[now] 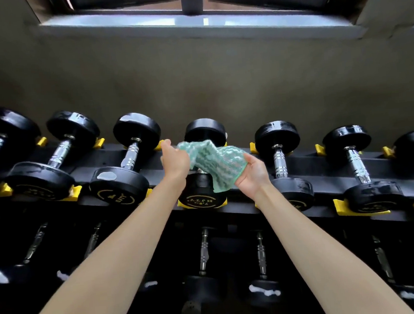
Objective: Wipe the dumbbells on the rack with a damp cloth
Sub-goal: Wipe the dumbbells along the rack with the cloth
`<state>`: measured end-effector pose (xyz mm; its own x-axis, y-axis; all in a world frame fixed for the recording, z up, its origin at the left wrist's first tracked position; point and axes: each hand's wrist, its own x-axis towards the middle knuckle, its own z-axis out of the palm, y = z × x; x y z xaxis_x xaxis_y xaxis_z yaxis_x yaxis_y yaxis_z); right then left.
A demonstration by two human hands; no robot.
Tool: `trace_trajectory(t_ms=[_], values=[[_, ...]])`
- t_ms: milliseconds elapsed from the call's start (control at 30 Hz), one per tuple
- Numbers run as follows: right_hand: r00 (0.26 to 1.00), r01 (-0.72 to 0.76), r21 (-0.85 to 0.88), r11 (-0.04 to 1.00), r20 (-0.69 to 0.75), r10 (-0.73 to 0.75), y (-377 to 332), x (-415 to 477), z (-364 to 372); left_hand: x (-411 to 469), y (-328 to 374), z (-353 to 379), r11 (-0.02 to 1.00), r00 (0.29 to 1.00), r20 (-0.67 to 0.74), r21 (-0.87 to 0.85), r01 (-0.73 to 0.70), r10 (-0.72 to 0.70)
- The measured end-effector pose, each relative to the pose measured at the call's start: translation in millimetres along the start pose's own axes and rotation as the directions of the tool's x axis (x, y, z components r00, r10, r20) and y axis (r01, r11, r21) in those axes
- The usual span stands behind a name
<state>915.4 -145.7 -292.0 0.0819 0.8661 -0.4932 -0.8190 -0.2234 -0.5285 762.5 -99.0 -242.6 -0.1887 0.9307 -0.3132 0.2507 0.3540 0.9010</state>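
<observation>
A green and white patterned cloth [213, 162] is stretched between my two hands over the handle of the middle dumbbell [202, 196] on the top row of the black rack [299, 161]. My left hand [175, 159] grips the cloth's left end. Its right edge is held by my right hand [252, 173]. The cloth hides the dumbbell's chrome handle; its far head [204, 131] and near head with yellow lettering show.
Several black dumbbells with chrome handles lie in yellow cradles along the top row, such as one [126, 167] to the left and one [281, 161] to the right. A lower row [204, 252] holds more. Behind is a grey wall and a window sill [191, 23].
</observation>
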Motion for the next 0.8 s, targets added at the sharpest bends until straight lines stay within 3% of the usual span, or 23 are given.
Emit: trace_trajectory(t_ms=[167,367,467,633,800], values=[[0.994,0.105,-0.081,0.991,-0.015,-0.107,-30,19,14,33,23,-2,0.991,0.993,0.025,-0.061,-0.116,0.118],[0.966,0.207,-0.181,0.961,-0.116,-0.230,-47,58,23,76,20,6,0.969,0.964,0.113,0.026,-0.245,0.240],[0.952,0.149,-0.267,0.952,-0.222,-0.212,-33,81,13,101,-8,8,0.976,0.970,0.162,0.092,-0.197,0.180],[0.942,-0.003,-0.195,0.981,-0.330,-0.063,6,111,-5,138,-51,21,0.982,0.974,0.222,0.174,-0.074,0.034],[0.964,-0.041,-0.077,0.996,-0.265,0.020,29,118,-13,141,-69,34,0.998,0.935,0.349,0.020,0.061,-0.064]])
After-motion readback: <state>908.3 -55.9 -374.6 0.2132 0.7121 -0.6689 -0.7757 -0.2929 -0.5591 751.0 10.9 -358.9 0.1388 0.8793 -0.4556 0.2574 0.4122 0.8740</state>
